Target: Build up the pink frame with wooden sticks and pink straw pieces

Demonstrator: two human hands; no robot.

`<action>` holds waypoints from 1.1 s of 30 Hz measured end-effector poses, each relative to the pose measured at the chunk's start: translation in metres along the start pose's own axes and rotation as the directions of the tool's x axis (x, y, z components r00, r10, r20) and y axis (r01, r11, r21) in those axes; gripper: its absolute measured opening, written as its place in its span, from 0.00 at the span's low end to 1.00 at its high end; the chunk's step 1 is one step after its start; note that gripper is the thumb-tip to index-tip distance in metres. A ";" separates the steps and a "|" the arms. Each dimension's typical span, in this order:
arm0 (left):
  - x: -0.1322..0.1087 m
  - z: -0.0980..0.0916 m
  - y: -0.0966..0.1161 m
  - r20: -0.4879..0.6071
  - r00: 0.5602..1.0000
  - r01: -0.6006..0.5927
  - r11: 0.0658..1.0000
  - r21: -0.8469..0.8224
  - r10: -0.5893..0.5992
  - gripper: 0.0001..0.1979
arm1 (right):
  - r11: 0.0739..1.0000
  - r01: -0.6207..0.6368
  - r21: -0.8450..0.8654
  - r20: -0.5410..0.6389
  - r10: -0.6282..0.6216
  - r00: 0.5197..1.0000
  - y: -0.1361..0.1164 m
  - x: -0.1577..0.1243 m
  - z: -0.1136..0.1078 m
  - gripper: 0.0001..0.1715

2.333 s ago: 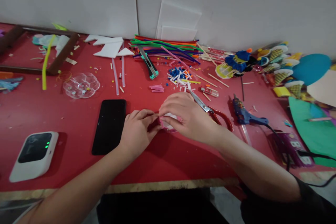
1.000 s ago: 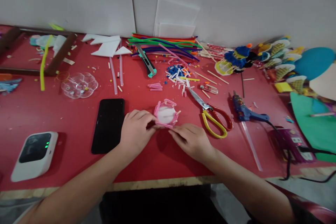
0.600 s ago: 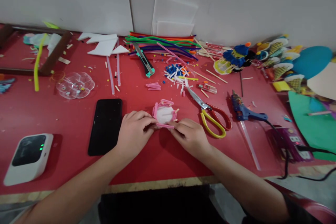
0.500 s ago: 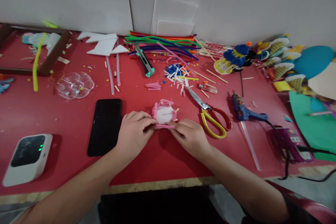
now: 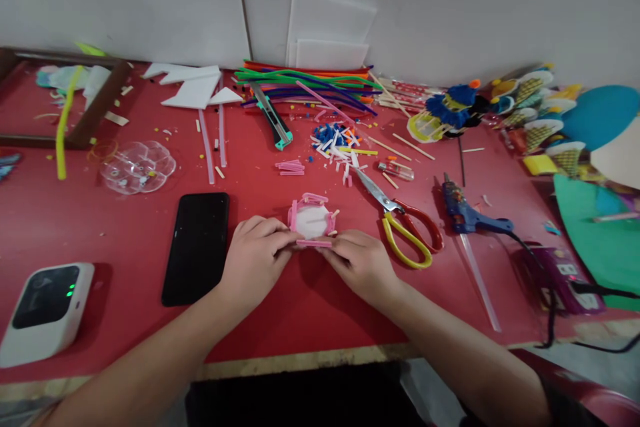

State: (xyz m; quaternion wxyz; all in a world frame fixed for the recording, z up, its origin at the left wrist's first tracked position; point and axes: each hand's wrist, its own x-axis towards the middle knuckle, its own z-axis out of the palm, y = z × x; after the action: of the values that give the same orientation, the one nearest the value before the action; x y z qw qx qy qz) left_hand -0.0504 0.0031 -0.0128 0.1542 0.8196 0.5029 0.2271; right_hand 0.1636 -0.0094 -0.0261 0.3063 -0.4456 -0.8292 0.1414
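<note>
Between my hands is a small white foam piece [image 5: 311, 220] edged with pink pipe-cleaner strips, with short wooden stick ends poking out on its right side. A pink strip [image 5: 314, 243] lies along the edge closest to me. My left hand [image 5: 260, 253] pinches the left end of that edge between thumb and fingers. At the right end, my right hand [image 5: 363, 260] pinches it the same way. The fingertips hide both corners. Beyond the piece lies a small stack of cut pink strips [image 5: 290, 167].
Scissors [image 5: 400, 217] and a glue gun [image 5: 470, 213] with its cord lie to the right, by a purple power strip [image 5: 560, 280]. A black phone [image 5: 196, 247] and a white device [image 5: 47, 313] sit left. Farther back are a utility knife [image 5: 270, 117] and pipe cleaners [image 5: 305, 83].
Both hands keep their pinch on the pink-edged piece, which has hardly moved. The whole view has shifted slightly.
</note>
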 end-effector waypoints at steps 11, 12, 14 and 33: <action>0.000 0.002 0.006 -0.020 1.000 0.006 0.997 0.075 -0.004 0.05 | 0.996 0.006 -0.092 -0.039 -0.009 0.999 -0.004 0.002 0.004 0.21; 0.000 0.002 0.006 -0.022 1.000 0.003 0.997 0.078 -0.001 0.05 | 0.996 0.008 -0.094 -0.043 -0.012 0.999 -0.004 0.002 0.004 0.21; 0.000 0.002 0.006 -0.022 1.000 -0.004 0.997 0.082 0.005 0.06 | 0.995 0.012 -0.098 -0.044 -0.016 0.999 -0.003 0.002 0.004 0.22; -0.001 0.002 0.003 -0.032 0.999 -0.028 1.000 -0.002 0.028 0.07 | 1.000 -0.011 0.024 -0.021 0.012 1.000 0.002 0.003 0.002 0.16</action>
State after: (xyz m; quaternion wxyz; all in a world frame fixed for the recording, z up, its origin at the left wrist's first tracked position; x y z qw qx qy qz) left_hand -0.0479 0.0009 -0.0133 0.1440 0.8227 0.4935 0.2428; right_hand 0.1622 -0.0058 -0.0279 0.3194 -0.4482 -0.8216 0.1484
